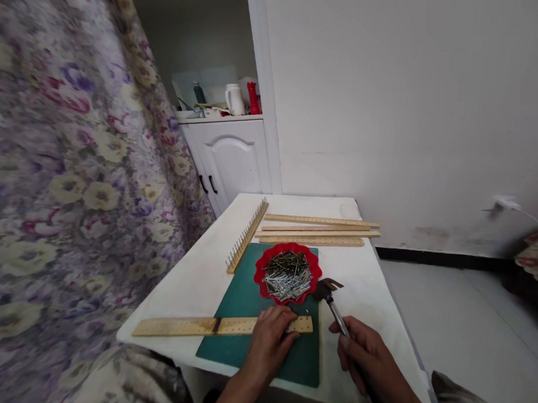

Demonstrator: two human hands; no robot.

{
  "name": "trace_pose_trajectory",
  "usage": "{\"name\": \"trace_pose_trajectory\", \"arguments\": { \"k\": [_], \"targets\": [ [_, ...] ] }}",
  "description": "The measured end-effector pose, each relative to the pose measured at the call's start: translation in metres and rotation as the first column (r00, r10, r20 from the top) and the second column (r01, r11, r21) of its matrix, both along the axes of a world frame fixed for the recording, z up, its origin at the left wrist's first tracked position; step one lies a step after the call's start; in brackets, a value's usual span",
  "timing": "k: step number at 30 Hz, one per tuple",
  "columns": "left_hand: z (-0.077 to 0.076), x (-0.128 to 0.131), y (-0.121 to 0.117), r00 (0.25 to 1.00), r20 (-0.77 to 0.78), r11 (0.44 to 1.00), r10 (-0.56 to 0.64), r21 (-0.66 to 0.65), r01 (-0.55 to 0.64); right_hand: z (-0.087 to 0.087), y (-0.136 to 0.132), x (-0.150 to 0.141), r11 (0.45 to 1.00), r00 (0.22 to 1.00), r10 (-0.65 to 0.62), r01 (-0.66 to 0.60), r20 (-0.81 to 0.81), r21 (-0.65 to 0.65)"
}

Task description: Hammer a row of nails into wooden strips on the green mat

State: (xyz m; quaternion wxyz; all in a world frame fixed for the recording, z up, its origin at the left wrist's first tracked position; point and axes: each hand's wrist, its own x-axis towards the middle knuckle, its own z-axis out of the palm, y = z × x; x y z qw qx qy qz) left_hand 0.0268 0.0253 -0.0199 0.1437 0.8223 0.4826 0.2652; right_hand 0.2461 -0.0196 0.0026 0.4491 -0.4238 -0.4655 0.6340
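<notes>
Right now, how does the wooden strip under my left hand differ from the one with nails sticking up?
The near strip lies crosswise, while the nailed strip slants away from you. Nails stand along the nailed strip; the near strip's visible part shows a dark band instead. Both are pale wood.

The left hand and right hand are bare, as are both visible forearms. Loose patterned legwear shows at both lower sides, mottled in beige, grey and darker brownish blotches, rather like camouflage, its finer print blurred.
</notes>
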Motion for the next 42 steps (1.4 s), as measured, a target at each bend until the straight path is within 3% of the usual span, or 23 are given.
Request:
{"name": "trace_pose_trajectory", "arguments": {
  "k": [4,9,12,16,22,28,36,40,42],
  "targets": [
    [0.004,-0.003,-0.003,0.998,0.056,1.0,-0.008,0.031,0.006,0.001,0.001,0.002,1.0,1.0,-0.017,0.017,-0.003,-0.013],
    [0.03,0.002,0.01,0.995,0.099,0.998,0.031,0.045,-0.035,0.003,0.002,0.002,0.999,0.999,-0.046,0.046,-0.021,-0.024],
    [0.042,0.014,0.032,0.999,-0.003,0.999,0.044,0.007,-0.044,0.003,0.003,0.002,0.998,0.998,-0.059,0.059,-0.028,-0.016],
    [0.044,0.028,0.059,0.979,-0.198,0.995,0.056,-0.073,-0.071,0.0,0.004,0.003,0.998,0.998,-0.061,0.06,-0.029,-0.015],
    [0.044,0.04,0.072,0.877,-0.472,0.983,0.094,-0.096,-0.157,0.0,0.004,0.004,0.998,0.998,-0.055,0.055,-0.022,-0.022],
    [0.048,0.048,0.07,0.841,-0.53,0.981,0.111,-0.079,-0.178,-0.002,0.005,0.004,0.998,0.998,-0.059,0.059,-0.02,-0.005],
    [0.053,0.037,0.059,0.848,-0.505,0.978,0.163,-0.032,-0.207,-0.004,0.007,0.004,0.998,0.998,-0.069,0.069,-0.016,0.006],
    [0.06,0.035,0.04,0.89,-0.419,0.982,0.177,0.011,-0.19,-0.004,0.008,0.0,0.992,0.992,-0.125,0.126,-0.006,0.028],
    [0.06,0.037,0.025,0.917,-0.377,0.989,0.13,-0.016,-0.147,-0.004,0.008,-0.002,0.987,0.987,-0.158,0.158,0.001,0.03]
  ]
}}
